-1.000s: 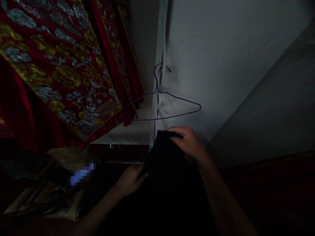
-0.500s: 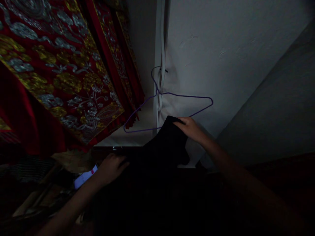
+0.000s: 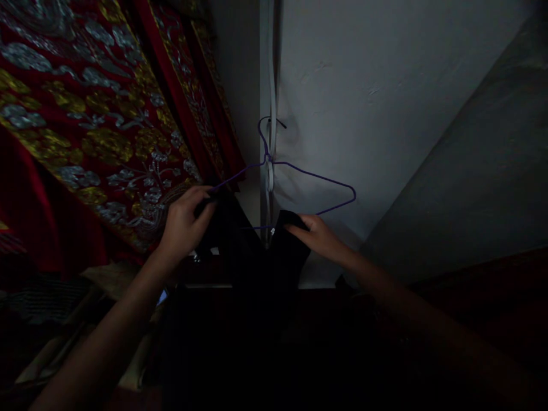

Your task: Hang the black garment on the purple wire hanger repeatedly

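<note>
A purple wire hanger [image 3: 314, 173] hangs by its hook from a dark peg near the white cable on the wall. In front of its lower part I hold up a black garment [image 3: 261, 274], whose exact kind is lost in the dark. My left hand [image 3: 184, 222] grips one side of the cloth at the hanger's left end, which the fingers and fabric hide. My right hand [image 3: 314, 231] pinches the other side between thumb and fingers, below the hanger's right arm. Between the two hands the cloth dips in a V.
A red cloth with gold and silver embroidery [image 3: 111, 142] hangs at left. White cable [image 3: 271, 68] runs down the pale wall [image 3: 342, 103]. A phone-like lit screen [image 3: 161, 297] shows behind my left forearm, among dim clutter at lower left.
My left hand has risen with its side of the black garment to the hanger's left end. My right hand has shifted slightly left and down. The hanger has tilted.
</note>
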